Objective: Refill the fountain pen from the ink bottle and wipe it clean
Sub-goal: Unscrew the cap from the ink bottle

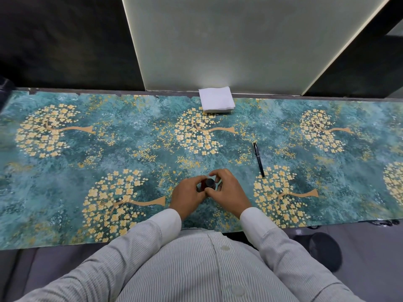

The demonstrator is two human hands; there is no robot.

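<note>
Near the front edge of the table (65,149), between my two hands, stands one ink bottle (208,184); its dark round cap faces up. My left hand (188,194) wraps the bottle's left side, fingers curled against the body. My right hand (229,191) closes on it from the right, thumb and fingertips (214,175) arched over the cap. Both grips narrow, holding the bottle. Whether the cap is loosened: cannot tell.

One fountain pen (258,159), black, capped, lies flat to the right of my hands, well apart, untouched. One stack of white tissues (216,99) sits at the far edge. Count: bottle 1, pen 1, tissue stack 1.
</note>
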